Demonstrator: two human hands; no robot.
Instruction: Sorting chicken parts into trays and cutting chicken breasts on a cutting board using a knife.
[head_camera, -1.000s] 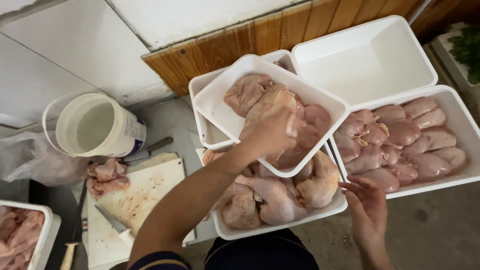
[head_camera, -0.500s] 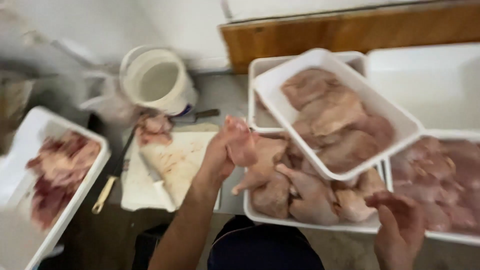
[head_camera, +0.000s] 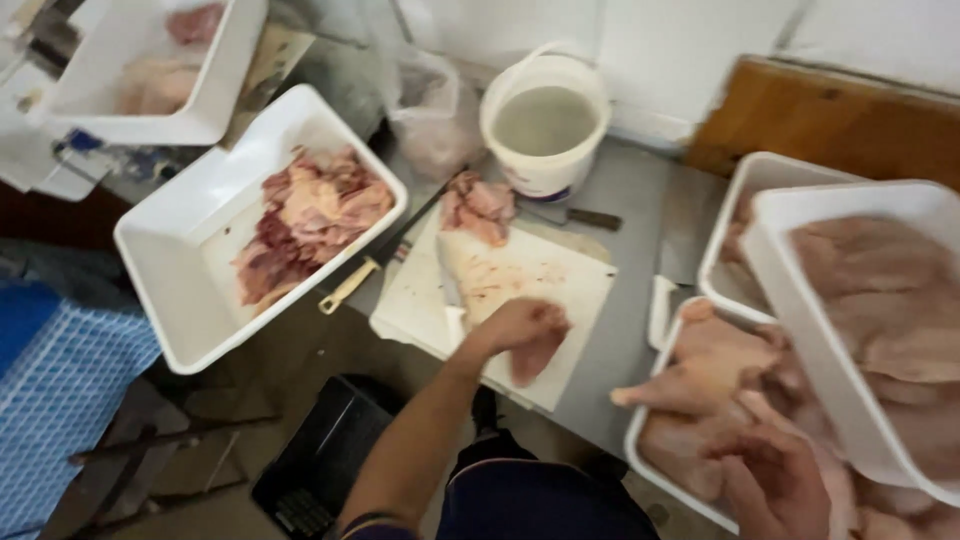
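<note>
Right hand (head_camera: 775, 480): lowest in view, at the right; fingers curled down onto the raw chicken in the near white tray (head_camera: 640, 440), touching the meat. Whether they actually grip a piece cannot be told.

Near white tray: holds several whole pale chicken pieces (head_camera: 700, 365); a second white tray of chicken cuts (head_camera: 880, 310) rests partly on top of it, tilted. A third white tray (head_camera: 735, 215) sits just behind, mostly covered.

Left hand (head_camera: 520, 328): arm reaching up from the bottom centre; fingers closed around a piece of raw chicken (head_camera: 530, 358), which hangs from the hand and touches the cutting board.

Cutting board (head_camera: 500, 290): white, stained, lying on the grey counter (head_camera: 640, 210). A small heap of pinkish meat scraps (head_camera: 478, 207) sits at its far edge. A knife with a pale handle (head_camera: 365, 272) lies across the board's left corner; a dark-handled knife (head_camera: 575, 215) lies beyond the board, beside the bucket.

Large white tray (head_camera: 175, 260): left of the board, tilted, holding dark red and pale trimmings (head_camera: 305, 220).

White bucket (head_camera: 545, 125): behind the board, holding cloudy liquid. A clear plastic bag (head_camera: 430, 120) sits to its left.

Far-left white tray (head_camera: 160, 100): contents blurred.
</note>
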